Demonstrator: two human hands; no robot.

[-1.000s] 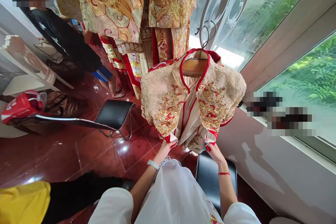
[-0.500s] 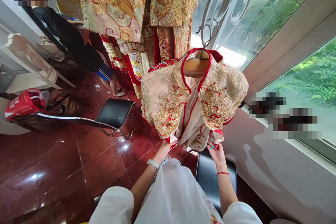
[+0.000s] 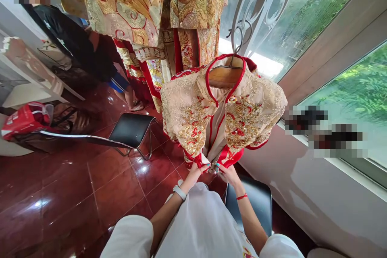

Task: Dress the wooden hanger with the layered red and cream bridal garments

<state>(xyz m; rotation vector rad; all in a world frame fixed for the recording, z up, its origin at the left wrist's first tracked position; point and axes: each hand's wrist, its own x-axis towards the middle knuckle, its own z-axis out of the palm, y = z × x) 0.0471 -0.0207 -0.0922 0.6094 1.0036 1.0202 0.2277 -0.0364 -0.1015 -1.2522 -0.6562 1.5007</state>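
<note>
A cream jacket [image 3: 193, 113] with gold and red embroidery and red piping hangs in front of me on a wooden hanger [image 3: 225, 76]. My left hand [image 3: 196, 171] pinches the red hem of its left front panel. My right hand [image 3: 228, 173] pinches the hem of the right panel. Both hems meet at the bottom centre, so the front is drawn closed. A white band sits on my left wrist and a red string on my right.
More gold and red garments [image 3: 142, 12] hang behind the jacket. A black chair [image 3: 133, 131] stands to the left on the glossy red tiled floor, and another black seat [image 3: 255, 209] is under my right arm. Another person in dark clothes [image 3: 72, 44] stands at the back left. A window [image 3: 332, 68] fills the right.
My two hands have come together, pulling the jacket's two front panels from apart to meeting at the bottom centre. My right hand moved left.
</note>
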